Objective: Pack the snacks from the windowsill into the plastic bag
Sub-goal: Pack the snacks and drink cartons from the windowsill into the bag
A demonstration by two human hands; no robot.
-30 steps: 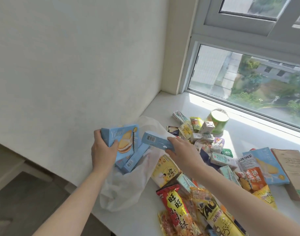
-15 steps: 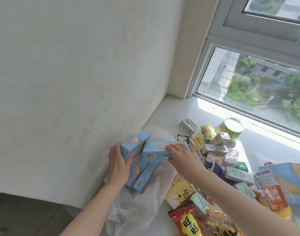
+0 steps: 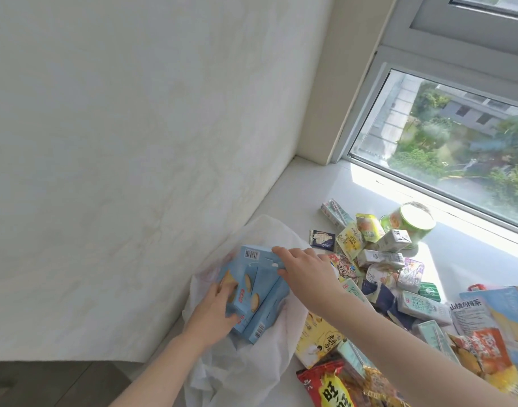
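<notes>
While both hands, left [image 3: 215, 311] and right [image 3: 306, 270], grip blue boxes [image 3: 253, 292], they sit over the plastic bag [image 3: 251, 362]

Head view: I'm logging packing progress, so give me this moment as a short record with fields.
setting: white windowsill beside a wall and window
bag: white plastic bag at the sill's left end, mouth open
in bag: light blue boxes, stacked together
left hand: left hand grips the boxes' lower side
right hand: right hand holds the top box's upper edge
still unpacked: green can, small cartons, red snack packet, yellow pouch and more on the sill
stage: boxes being settled in the bag; most snacks not yet packed
</notes>
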